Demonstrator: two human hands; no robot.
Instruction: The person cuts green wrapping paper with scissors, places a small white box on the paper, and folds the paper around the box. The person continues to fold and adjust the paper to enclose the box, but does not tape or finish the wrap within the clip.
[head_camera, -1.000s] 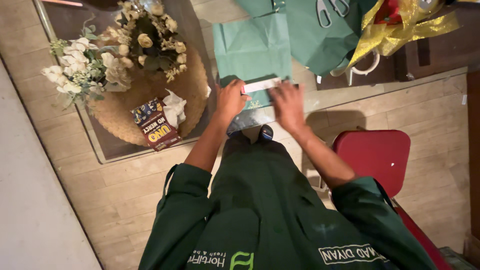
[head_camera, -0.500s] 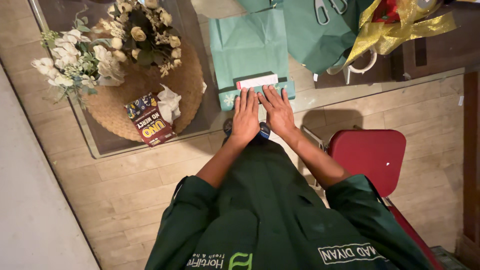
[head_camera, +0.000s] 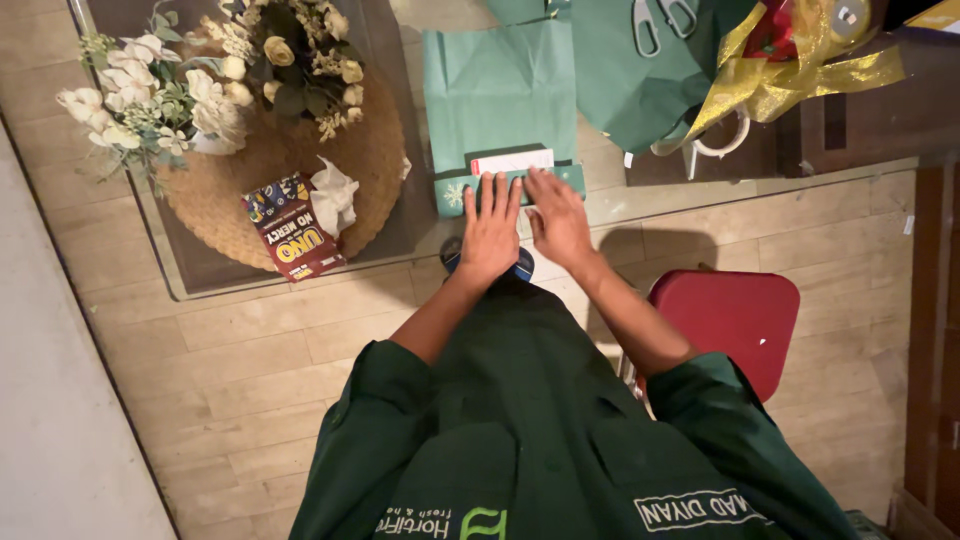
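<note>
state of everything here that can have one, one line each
left hand: flat, open, pressing the paper's folded edge
right hand: flat, open, on the same fold
green paper: near edge folded over the box
box: partly covered
scissors: closed, lying flat
card pack: shut

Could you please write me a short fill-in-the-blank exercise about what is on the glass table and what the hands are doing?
1. Both hands, the left hand and the right hand, lie flat on the folded edge of the ____ wrapping paper.
2. The card game box lies on a round woven ____ beside a crumpled tissue.
3. The chair seat beside the person is ____.
4. The scissors rest on green paper at the ____ of the picture.

Missing words: green; mat; red; top
</note>
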